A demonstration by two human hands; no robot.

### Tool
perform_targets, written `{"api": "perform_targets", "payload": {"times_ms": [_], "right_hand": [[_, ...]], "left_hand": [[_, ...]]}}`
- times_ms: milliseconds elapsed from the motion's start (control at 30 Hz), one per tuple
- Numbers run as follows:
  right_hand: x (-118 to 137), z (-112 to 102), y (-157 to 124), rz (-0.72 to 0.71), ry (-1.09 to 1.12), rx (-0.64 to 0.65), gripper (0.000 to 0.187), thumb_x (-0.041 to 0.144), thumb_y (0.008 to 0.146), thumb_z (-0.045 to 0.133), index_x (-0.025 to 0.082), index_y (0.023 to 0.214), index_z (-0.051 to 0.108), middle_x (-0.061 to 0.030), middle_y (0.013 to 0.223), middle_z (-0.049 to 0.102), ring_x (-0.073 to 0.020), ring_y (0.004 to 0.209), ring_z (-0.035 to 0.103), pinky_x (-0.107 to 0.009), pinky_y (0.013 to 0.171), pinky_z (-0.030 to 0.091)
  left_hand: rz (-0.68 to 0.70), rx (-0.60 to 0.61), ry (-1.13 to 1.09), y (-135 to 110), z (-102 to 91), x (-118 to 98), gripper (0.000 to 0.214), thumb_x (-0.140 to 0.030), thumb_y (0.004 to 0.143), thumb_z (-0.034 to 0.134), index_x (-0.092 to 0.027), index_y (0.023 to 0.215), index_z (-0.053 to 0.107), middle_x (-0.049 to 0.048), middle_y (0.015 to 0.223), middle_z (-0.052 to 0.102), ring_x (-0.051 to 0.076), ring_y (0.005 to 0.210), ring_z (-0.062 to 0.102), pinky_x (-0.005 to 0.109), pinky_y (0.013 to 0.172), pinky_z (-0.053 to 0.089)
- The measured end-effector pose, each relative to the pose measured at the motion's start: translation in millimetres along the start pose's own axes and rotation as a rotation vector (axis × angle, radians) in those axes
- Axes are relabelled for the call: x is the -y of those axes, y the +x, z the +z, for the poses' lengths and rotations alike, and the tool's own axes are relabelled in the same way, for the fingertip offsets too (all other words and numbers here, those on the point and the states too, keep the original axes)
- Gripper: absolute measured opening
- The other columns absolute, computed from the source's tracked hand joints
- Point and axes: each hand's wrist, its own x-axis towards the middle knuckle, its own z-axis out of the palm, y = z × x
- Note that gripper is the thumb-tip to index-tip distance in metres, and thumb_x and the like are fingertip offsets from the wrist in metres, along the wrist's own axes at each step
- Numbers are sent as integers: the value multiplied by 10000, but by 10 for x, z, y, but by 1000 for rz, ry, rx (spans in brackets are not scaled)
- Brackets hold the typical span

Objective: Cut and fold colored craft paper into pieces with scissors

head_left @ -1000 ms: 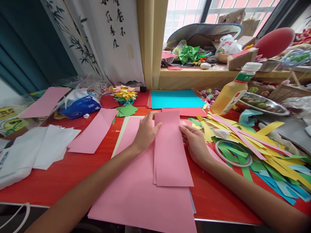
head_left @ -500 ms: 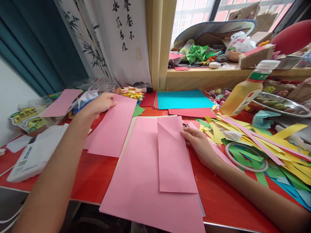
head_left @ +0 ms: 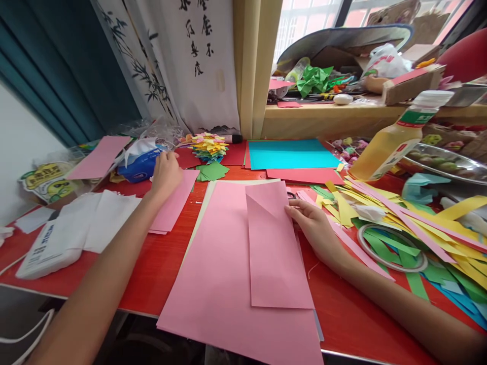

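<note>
My left hand (head_left: 165, 174) is stretched out to the left, its fingers curled down on the far end of a pink paper strip (head_left: 173, 205) that lies on the red table (head_left: 152, 268). At the middle of the table my right hand (head_left: 312, 223) grips the right edge of a second pink strip (head_left: 274, 248). That strip has a diagonal crease near its top and lies on a large pink sheet (head_left: 224, 289).
A blue tissue pack (head_left: 141, 165), small coloured paper pieces (head_left: 208, 145) and green squares (head_left: 213, 171) sit behind my left hand. A teal sheet (head_left: 291, 153) lies at the back. On the right are cut paper strips (head_left: 426, 223), a tape ring (head_left: 391, 244), a juice bottle (head_left: 391, 142). White bags (head_left: 72, 230) lie left.
My left hand took one pink strip off the middle pile, carried it left and laid it on the strip by the tissue pack. My right hand stayed at the middle strip.
</note>
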Motion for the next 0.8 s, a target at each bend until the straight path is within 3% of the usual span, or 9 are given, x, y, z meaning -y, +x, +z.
{"api": "perform_targets", "payload": {"times_ms": [100, 200, 267, 333, 500, 800], "right_hand": [[32, 42, -44, 19, 35, 1, 268, 374, 820, 501, 219, 1017, 595, -26, 860, 640, -154, 711, 593, -266, 592, 475], [55, 78, -84, 35, 92, 25, 278, 389, 818, 501, 228, 1029, 586, -25, 853, 644, -155, 683, 598, -269, 572, 479], [67, 94, -101, 25, 100, 34, 276, 392, 818, 501, 230, 1025, 588, -23, 850, 646, -153, 678, 598, -262, 569, 474], [74, 105, -108, 20, 99, 39, 274, 391, 821, 497, 231, 1024, 589, -26, 862, 647, -151, 685, 599, -259, 577, 471], [55, 111, -99, 37, 77, 43, 288, 398, 821, 491, 243, 1044, 587, -30, 900, 645, -137, 652, 587, -245, 541, 453], [24, 93, -80, 48, 71, 23, 308, 414, 808, 498, 256, 1055, 594, -31, 946, 654, -170, 704, 615, -272, 558, 465]], "left_hand": [[62, 35, -66, -312, 7, -527, 269, -155, 801, 480, -109, 1065, 505, 96, 1091, 525, 188, 1054, 481, 342, 932, 371], [85, 313, -532, -689, 39, -1033, 315, -288, 832, 444, -154, 1117, 467, 62, 1002, 576, 160, 950, 542, 299, 817, 437], [57, 346, -649, -870, 69, -1226, 328, -278, 825, 449, -181, 1138, 468, 38, 923, 581, 149, 882, 557, 282, 779, 437], [56, 332, -704, -963, 98, -1283, 353, -241, 826, 438, -203, 1176, 458, 25, 909, 570, 133, 857, 554, 269, 785, 425], [47, 264, -787, -983, 143, -1174, 393, -223, 841, 407, -219, 1233, 438, 34, 984, 561, 121, 867, 548, 262, 794, 423], [95, 242, -802, -1003, 97, -1213, 295, -200, 841, 406, -221, 1110, 527, 44, 1077, 550, 134, 971, 520, 269, 817, 442]]}}
